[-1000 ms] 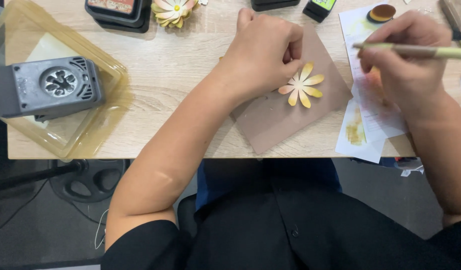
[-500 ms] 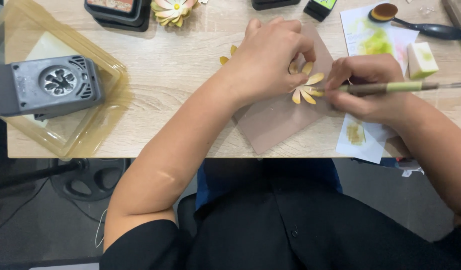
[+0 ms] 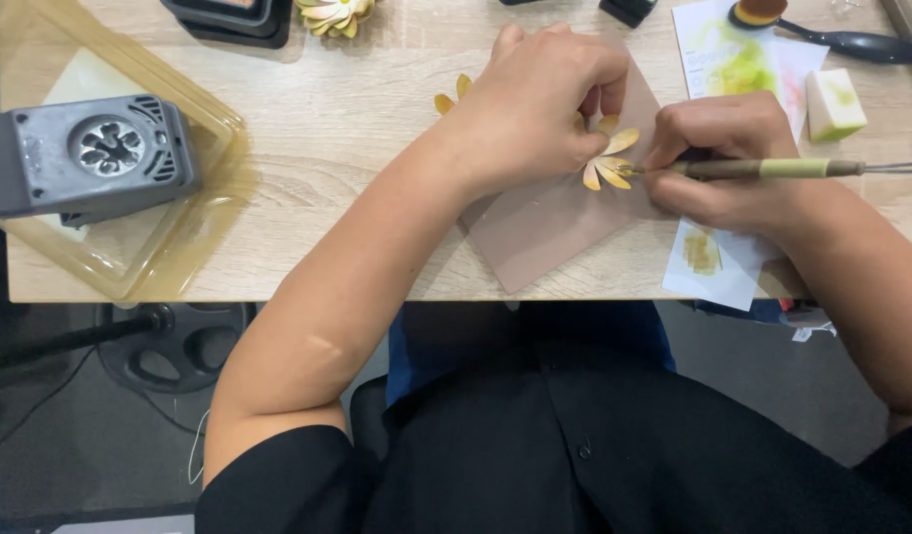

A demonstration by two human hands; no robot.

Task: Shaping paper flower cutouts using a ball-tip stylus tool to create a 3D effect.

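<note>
My left hand (image 3: 540, 104) presses down on a yellow paper flower (image 3: 608, 163) that lies on a brown mat (image 3: 545, 222) on the wooden table (image 3: 327, 129). Most of the flower is hidden under the fingers; a few petals stick out on the right, and other petals (image 3: 452, 94) show at the left. My right hand (image 3: 728, 163) grips a thin stick tool (image 3: 802, 168) like a pen, its tip touching the petals.
A grey flower punch (image 3: 85, 153) sits in a clear yellowish tray (image 3: 194, 213) at the left. Along the far edge are dark ink pads (image 3: 233, 18), a finished paper flower (image 3: 335, 14), a blending brush (image 3: 831, 40), a small sponge block (image 3: 833, 104) and stained white paper (image 3: 718, 262).
My right hand came down from the right and brought the tool tip onto the flower. My left hand shifted over the flower, covering most of it.
</note>
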